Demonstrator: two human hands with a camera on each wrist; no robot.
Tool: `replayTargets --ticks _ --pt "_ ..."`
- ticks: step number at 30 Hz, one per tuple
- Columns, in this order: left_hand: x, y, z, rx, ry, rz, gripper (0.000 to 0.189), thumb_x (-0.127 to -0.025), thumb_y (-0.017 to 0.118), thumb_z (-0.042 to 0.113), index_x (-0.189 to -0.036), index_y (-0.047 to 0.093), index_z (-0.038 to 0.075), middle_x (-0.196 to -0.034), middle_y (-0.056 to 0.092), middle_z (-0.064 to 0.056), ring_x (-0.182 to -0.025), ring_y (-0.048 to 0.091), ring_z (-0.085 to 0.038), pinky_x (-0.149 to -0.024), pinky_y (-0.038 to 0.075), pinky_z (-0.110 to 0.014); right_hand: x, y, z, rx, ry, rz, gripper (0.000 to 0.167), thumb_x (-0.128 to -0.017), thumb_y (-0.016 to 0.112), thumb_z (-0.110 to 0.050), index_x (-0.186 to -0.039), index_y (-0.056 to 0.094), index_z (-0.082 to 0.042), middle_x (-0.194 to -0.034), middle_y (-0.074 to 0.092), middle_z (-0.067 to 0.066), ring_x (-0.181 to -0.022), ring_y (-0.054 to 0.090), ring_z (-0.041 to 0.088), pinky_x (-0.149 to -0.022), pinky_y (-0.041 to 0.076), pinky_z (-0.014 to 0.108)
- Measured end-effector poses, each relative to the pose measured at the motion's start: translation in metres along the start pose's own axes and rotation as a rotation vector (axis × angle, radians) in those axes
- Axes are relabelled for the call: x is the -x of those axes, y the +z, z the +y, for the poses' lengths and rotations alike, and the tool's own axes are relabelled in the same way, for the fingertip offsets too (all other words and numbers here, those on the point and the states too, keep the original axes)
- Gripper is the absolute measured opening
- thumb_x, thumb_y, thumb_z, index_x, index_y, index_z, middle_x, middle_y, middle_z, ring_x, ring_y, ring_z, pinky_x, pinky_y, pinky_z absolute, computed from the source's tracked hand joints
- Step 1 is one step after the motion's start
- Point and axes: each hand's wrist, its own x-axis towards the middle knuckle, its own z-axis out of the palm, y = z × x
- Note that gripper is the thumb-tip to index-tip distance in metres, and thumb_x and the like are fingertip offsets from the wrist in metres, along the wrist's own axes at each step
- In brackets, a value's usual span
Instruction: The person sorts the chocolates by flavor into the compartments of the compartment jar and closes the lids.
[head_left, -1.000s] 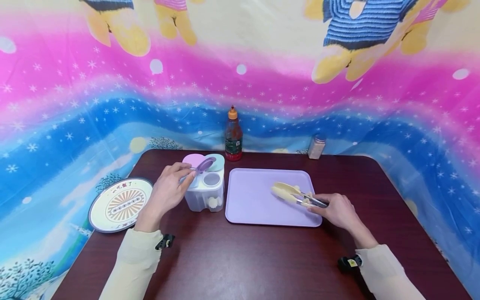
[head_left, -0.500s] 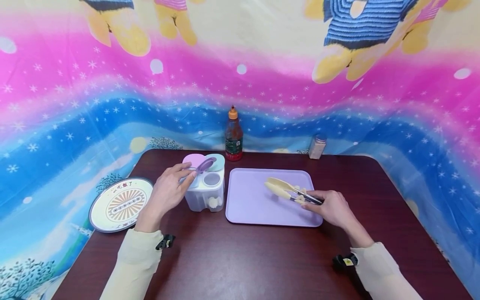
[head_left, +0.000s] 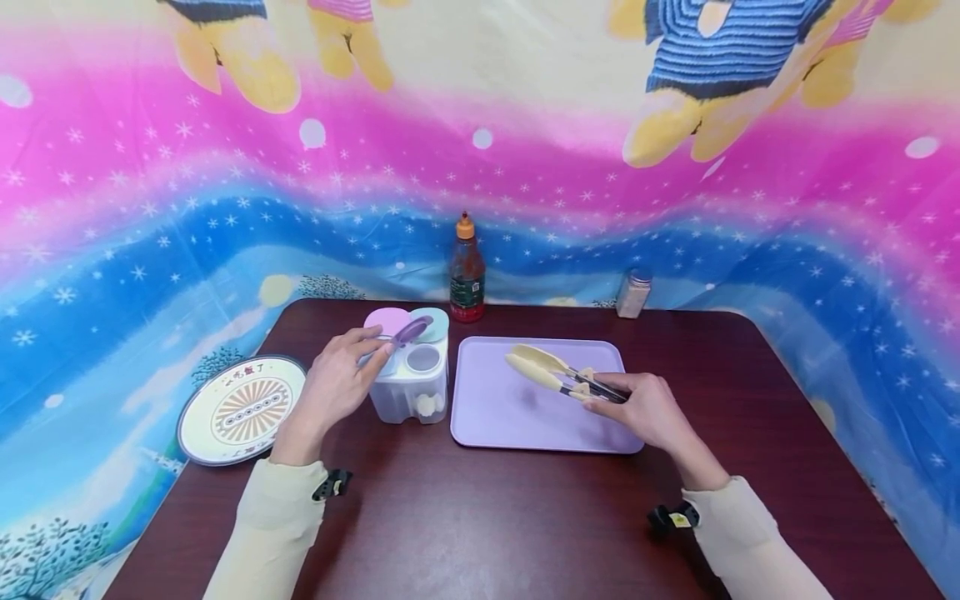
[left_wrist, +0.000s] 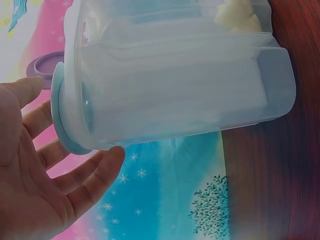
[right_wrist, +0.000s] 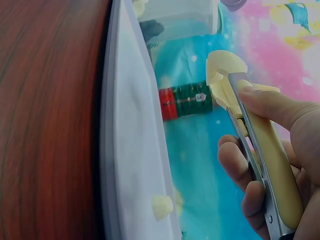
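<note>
A clear seasoning box (head_left: pixel 397 392) with pink, mint and pale blue lids stands left of centre. Its purple lid (head_left: pixel 411 331) is tilted up above a round opening (head_left: pixel 423 358). My left hand (head_left: pixel 337 371) pinches that lid's edge between thumb and finger; in the left wrist view its other fingers spread beside the pale blue lid (left_wrist: pixel 62 115). My right hand (head_left: pixel 641 408) grips metal-and-cream tongs (head_left: pixel 543 367) by the handles, thumb on the upper arm (right_wrist: pixel 265 150). The tong tips hang apart with nothing between them, over the lilac tray (head_left: pixel 487 425).
A patterned plate (head_left: pixel 202 417) lies at the table's left edge, beside my left forearm. A sauce bottle (head_left: pixel 467 279) with an orange cap and a small shaker jar (head_left: pixel 633 296) stand at the back, before the printed cloth (head_left: pixel 555 200).
My right hand has carried the tongs left and up across the tray, nearer the seasoning box. The left hand and the raised purple lid stay where they were.
</note>
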Motion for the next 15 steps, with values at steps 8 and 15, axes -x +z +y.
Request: replayTargets --ticks 8,15 --pt "0.0 0.001 0.001 0.018 0.007 0.02 0.052 -0.104 0.047 0.047 -0.125 0.069 0.005 -0.147 0.054 -0.012 -0.137 0.045 -0.038 -0.111 0.037 -0.058 -0.007 0.004 -0.024 -0.049 -0.048 0.01 0.051 -0.078 0.085 -0.04 -0.122 0.074 -0.018 -0.102 0.077 0.005 -0.074 0.056 0.015 -0.056 0.045 0.024" --pt "0.001 0.001 0.001 0.021 0.008 0.028 0.05 -0.103 0.048 0.045 -0.125 0.069 0.005 -0.147 0.055 -0.012 -0.137 0.045 -0.037 -0.11 0.039 -0.058 -0.013 0.01 -0.042 -0.059 -0.069 -0.006 0.053 -0.078 0.084 -0.044 -0.124 0.072 -0.021 -0.104 0.077 0.004 -0.08 0.056 0.017 -0.057 0.046 0.026"
